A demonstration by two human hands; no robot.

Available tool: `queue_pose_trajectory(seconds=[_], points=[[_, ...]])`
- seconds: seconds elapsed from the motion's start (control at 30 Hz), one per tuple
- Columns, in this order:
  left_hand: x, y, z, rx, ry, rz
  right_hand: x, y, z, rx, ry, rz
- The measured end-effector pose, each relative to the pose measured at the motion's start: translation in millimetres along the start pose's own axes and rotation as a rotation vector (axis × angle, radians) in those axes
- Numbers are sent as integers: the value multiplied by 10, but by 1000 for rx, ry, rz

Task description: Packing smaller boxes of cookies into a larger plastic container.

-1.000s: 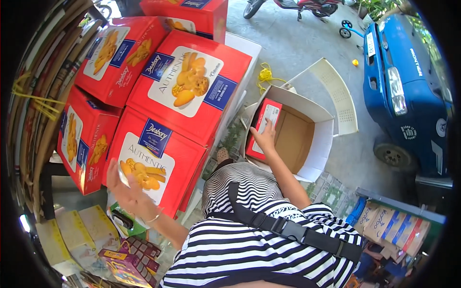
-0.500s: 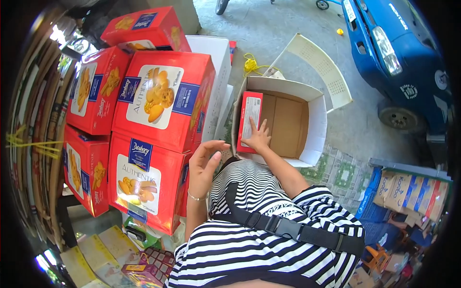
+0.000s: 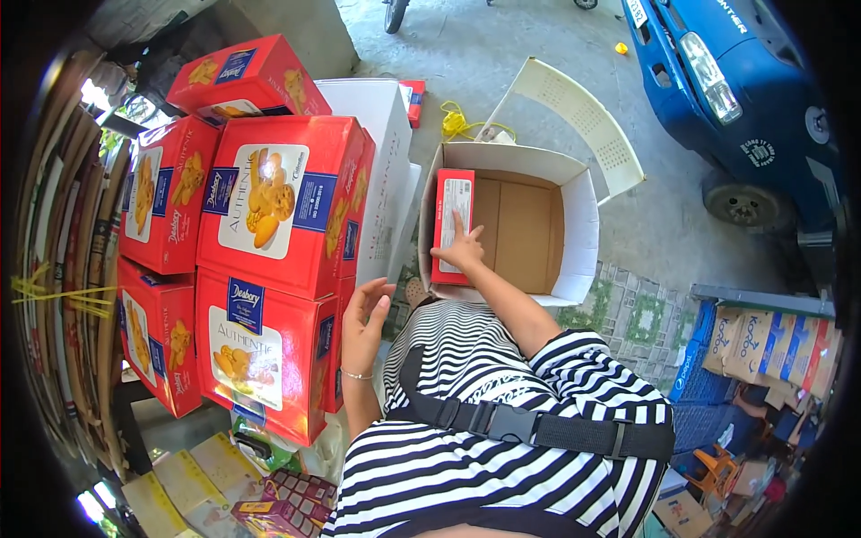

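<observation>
My right hand (image 3: pixel 464 249) rests on a red biscuit box (image 3: pixel 456 190) with a white label panel, its fingers spread over the surface. That box stands along the left wall inside a white-walled cardboard carton (image 3: pixel 581 220) with a bare brown bottom. Nearer to me and to the left, my left hand (image 3: pixel 363 325) is in the air, holding nothing. Its fingers are loosely bent, with the thumb apart from them. A stack of large red biscuit boxes (image 3: pixel 336 193) with cookie pictures rises just left of it.
A white plastic chair back (image 3: pixel 583 117) curves behind the carton, near yellow string (image 3: pixel 459 121). A blue vehicle (image 3: pixel 700 117) is parked at the right. Flattened cardboard (image 3: pixel 67 269) stands at the far left. Brown cartons (image 3: pixel 762 350) lie over blue crates (image 3: pixel 695 372) at the lower right.
The view has shifted slightly, so the carton and box stack appear moved left. My right hand stays on the box, fewer fingers stretched forward. My left hand remains beside the stack.
</observation>
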State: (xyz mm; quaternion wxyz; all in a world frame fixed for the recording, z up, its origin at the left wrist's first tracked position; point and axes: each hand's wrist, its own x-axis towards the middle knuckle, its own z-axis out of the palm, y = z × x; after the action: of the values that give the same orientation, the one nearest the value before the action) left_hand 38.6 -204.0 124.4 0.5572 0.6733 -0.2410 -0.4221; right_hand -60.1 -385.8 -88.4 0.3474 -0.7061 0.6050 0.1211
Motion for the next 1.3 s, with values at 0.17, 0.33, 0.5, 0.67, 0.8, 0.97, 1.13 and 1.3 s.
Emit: queue_pose_trajectory(seconds=[0.17, 0.33, 0.5, 0.67, 0.8, 0.97, 1.13, 1.3], points=[[26, -115, 47, 37, -19, 22, 28, -196, -26, 31, 96, 117], [93, -143, 72, 82, -61, 36, 68, -122, -108, 24, 203, 163], [157, -162, 48, 75, -78, 44, 159, 246, -184, 92, 192, 79], [265, -191, 4, 96, -103, 39, 304, 686, -283, 183, 170, 79], [322, -170, -22, 95, -137, 39, 296, 1044, -278, 431, 193, 174], [399, -182, 32, 106, -187, 66, 468, 1149, -352, 773, 274, 281], [518, -290, 113, 98, -192, 100, 377, 822, -739, 947, 438, 455], [504, -441, 232, -61, -146, 58, 242, 1269, -1082, 1526, 373, 87]])
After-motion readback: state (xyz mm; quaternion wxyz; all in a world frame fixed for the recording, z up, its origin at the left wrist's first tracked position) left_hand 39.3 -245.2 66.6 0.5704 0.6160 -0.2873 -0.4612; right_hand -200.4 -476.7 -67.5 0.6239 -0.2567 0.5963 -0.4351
